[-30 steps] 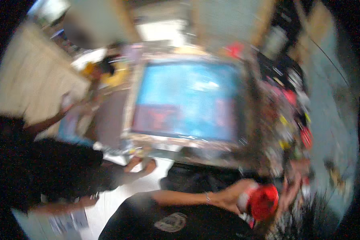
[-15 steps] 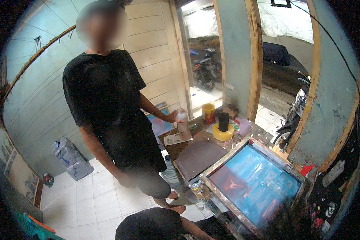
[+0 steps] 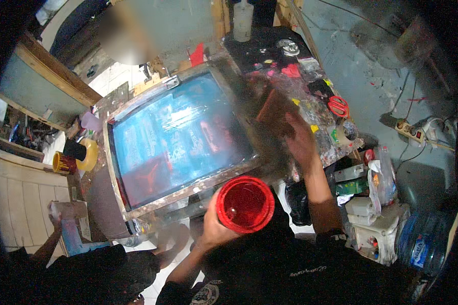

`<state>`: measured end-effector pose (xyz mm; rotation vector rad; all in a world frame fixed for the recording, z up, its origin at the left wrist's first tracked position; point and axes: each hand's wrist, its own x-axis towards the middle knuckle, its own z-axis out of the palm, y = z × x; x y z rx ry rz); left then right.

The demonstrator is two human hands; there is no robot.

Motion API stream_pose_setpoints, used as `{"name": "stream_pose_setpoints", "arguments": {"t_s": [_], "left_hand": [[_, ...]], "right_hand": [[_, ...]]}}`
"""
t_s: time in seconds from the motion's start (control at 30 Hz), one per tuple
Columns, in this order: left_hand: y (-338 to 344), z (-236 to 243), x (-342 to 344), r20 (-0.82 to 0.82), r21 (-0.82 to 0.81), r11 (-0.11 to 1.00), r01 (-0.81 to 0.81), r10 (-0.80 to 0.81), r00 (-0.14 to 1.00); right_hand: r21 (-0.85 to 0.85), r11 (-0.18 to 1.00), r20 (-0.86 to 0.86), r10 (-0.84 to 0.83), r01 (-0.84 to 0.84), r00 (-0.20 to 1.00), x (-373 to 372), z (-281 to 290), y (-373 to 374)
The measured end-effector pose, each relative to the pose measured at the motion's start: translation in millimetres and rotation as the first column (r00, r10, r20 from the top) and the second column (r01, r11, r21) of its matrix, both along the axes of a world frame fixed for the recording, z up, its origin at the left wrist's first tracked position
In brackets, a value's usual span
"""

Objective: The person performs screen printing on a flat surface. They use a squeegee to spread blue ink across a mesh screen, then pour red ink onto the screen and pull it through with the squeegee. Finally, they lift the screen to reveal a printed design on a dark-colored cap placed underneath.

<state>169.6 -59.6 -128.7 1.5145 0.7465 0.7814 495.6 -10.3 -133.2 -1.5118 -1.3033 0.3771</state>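
Observation:
My left hand [image 3: 212, 226] grips a red tub [image 3: 267, 211] from its left side, over the near edge of the table. Dark red, glossy liquid shows inside it. My right hand [image 3: 301, 140] reaches over the table's right part, blurred, its fingertips beside a reddish-brown flat piece [image 3: 272, 105]; whether it grips that piece is unclear. Between the hands and the far wall lies a wooden-framed printing screen [image 3: 118, 175] with blue mesh [image 3: 152, 137] and red smears at its lower left and right.
Red-handled scissors [image 3: 338, 107] lie on the paint-stained table's right side. A white bottle [image 3: 243, 23] stands at the back. At left are a yellow round container [image 3: 88, 155] and a co-worker's hand [image 3: 56, 216] at a pale object. Water bottles [image 3: 417, 244] sit lower right.
My view has swung right, so the screen now lies left of centre. Both my hands and the red tub have come into sight; the co-worker now shows only at lower left.

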Motion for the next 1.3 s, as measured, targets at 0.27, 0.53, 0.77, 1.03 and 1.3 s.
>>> {"name": "stream_pose_setpoints", "arguments": {"t_s": [0.27, 0.53, 0.77, 1.03, 1.3], "left_hand": [[6.4, 4.0, -55.1, -0.067, 0.041, 0.967, -0.252, 0.254, 0.965], [17.5, -24.2, -121.8, -0.190, 0.082, 0.806, -0.586, 0.590, 0.785], [30.0, 22.5, -115.0, -0.230, 0.023, 0.690, -0.723, 0.708, 0.668], [29.2, 18.2, -109.6, -0.231, 0.017, 0.730, -0.684, 0.668, 0.707], [37.3, 17.2, -93.9, -0.067, 0.035, 0.752, -0.658, 0.659, 0.749]], "right_hand": [[-0.147, 0.980, -0.491, 0.043, -0.132, 0.870, -20.6, 33.1, 63.9], [-0.460, 0.725, 0.117, 0.622, -0.513, 0.774, -75.2, 51.1, 133.1], [-0.541, 0.605, 0.177, 0.761, -0.584, 0.624, -98.5, 25.2, 144.8], [-0.568, 0.621, 0.288, 0.764, -0.539, 0.577, -101.6, 11.7, 127.7], [-0.457, 0.694, 0.380, 0.718, -0.557, 0.583, -97.8, 2.5, 116.9]]}}
